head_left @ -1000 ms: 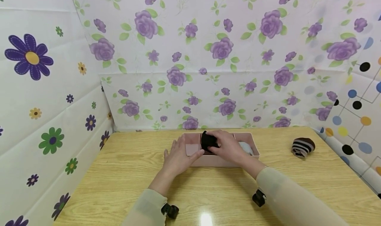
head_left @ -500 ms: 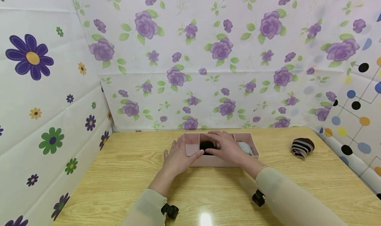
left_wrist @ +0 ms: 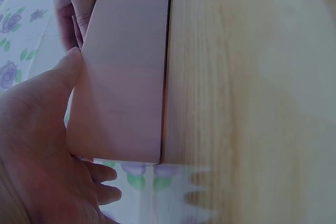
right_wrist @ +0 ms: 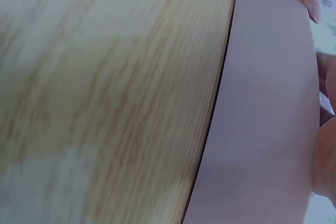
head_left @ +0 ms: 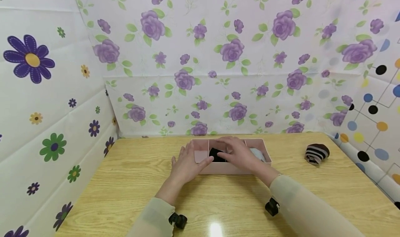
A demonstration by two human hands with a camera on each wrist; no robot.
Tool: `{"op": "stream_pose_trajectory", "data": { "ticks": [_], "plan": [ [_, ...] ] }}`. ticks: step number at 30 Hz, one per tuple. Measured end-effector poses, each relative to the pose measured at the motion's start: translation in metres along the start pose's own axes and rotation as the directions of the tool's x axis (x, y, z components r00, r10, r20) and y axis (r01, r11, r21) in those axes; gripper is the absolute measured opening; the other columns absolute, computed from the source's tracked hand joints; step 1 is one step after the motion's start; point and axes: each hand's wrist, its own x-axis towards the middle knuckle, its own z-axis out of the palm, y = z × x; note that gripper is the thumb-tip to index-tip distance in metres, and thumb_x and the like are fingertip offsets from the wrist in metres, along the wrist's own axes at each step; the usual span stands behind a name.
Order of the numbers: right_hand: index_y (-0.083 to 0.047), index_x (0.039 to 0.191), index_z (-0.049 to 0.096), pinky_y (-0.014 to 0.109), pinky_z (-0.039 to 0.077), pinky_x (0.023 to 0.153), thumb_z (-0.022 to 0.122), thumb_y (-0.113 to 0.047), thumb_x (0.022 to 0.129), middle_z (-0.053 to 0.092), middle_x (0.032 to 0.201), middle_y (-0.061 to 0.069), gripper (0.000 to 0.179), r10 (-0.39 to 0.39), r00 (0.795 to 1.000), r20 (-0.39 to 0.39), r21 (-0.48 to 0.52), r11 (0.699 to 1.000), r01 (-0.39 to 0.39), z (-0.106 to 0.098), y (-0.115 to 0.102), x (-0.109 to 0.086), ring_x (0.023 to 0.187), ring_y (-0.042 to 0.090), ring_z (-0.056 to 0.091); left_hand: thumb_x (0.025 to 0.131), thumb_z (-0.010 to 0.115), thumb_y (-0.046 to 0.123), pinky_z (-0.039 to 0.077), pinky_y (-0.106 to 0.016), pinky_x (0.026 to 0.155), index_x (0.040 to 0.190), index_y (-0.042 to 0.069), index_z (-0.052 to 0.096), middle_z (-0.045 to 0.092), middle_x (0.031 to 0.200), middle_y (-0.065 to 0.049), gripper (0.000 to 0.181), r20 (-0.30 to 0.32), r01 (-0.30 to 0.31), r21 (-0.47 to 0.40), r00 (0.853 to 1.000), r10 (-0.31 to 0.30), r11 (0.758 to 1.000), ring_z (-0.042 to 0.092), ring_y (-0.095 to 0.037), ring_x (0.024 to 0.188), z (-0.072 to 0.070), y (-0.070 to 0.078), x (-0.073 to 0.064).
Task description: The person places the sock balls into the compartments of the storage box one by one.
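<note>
A pink box [head_left: 231, 168] with three compartments lies lengthwise on the table. My left hand [head_left: 185, 164] rests at its left end, thumb [left_wrist: 71, 61] along the front rim and fingers spread past the end wall. A black bundle, like a rolled sock [head_left: 215, 155], lies low in the middle compartment. Over that compartment is my right hand [head_left: 240, 154], its thumb near the black bundle and its fingers reaching to the back rim. A pale blue rolled sock [head_left: 257, 154] sits in the right compartment, partly behind the right hand. The wrist views show mostly the box's front wall.
A striped rolled sock [head_left: 317, 153] in black, grey and brown lies on the wooden table [head_left: 140, 195] toward the right. Floral sheeting [head_left: 200, 91] rises behind the table, with patterned sheets at both sides.
The black bundle has gone from the right hand's hold above the rim down into the middle compartment. The right hand's fingers have loosened from it. The left hand stays put.
</note>
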Motion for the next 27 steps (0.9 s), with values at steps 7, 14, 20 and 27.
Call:
{"op": "stream_pose_trajectory", "data": {
  "ticks": [7, 14, 20, 27],
  "plan": [
    [-0.011, 0.157, 0.062, 0.065, 0.047, 0.113, 0.085, -0.024, 0.101, 0.062, 0.155, 0.013, 0.062, -0.020, 1.000, -0.002, -0.063, 0.998, 0.019, -0.001, -0.005, 0.002, 0.139, 0.041, 0.057, 0.096, 0.058, 0.087, 0.008, -0.080, 0.126, 0.178, 0.009, 0.013, 0.023, 0.181, -0.018, 0.121, -0.001, -0.003, 0.002, 1.000, 0.003, 1.000, 0.014, -0.041, 0.168, -0.002, 0.000, 0.001],
    [-0.010, 0.156, 0.063, 0.070, 0.040, 0.117, 0.088, -0.022, 0.098, 0.063, 0.154, 0.014, 0.064, -0.019, 1.000, -0.005, -0.062, 0.998, 0.019, 0.003, 0.000, 0.006, 0.139, 0.043, 0.056, 0.096, 0.058, 0.086, 0.010, -0.082, 0.125, 0.178, 0.008, 0.014, 0.024, 0.181, -0.019, 0.121, -0.009, -0.005, -0.006, 1.000, 0.005, 1.000, 0.016, -0.043, 0.168, -0.001, -0.001, 0.002],
    [-0.010, 0.154, 0.064, 0.070, 0.032, 0.123, 0.090, -0.023, 0.097, 0.065, 0.150, 0.014, 0.064, -0.064, 0.998, -0.023, -0.069, 0.996, 0.062, 0.006, 0.007, 0.008, 0.139, 0.043, 0.057, 0.096, 0.057, 0.087, 0.011, -0.082, 0.124, 0.178, 0.007, 0.015, 0.025, 0.180, -0.020, 0.122, -0.013, -0.001, -0.003, 1.000, 0.001, 1.000, 0.018, -0.043, 0.167, 0.000, -0.001, 0.002],
    [-0.011, 0.155, 0.063, 0.066, 0.046, 0.115, 0.084, -0.025, 0.102, 0.061, 0.156, 0.013, 0.059, -0.043, 0.998, -0.045, -0.034, 0.999, 0.041, 0.001, 0.004, 0.001, 0.142, 0.042, 0.055, 0.096, 0.058, 0.087, 0.009, -0.080, 0.125, 0.178, 0.009, 0.014, 0.024, 0.181, -0.019, 0.122, -0.009, -0.004, -0.008, 1.000, 0.004, 1.000, 0.016, -0.042, 0.168, -0.001, 0.000, -0.001]
  ]
}}
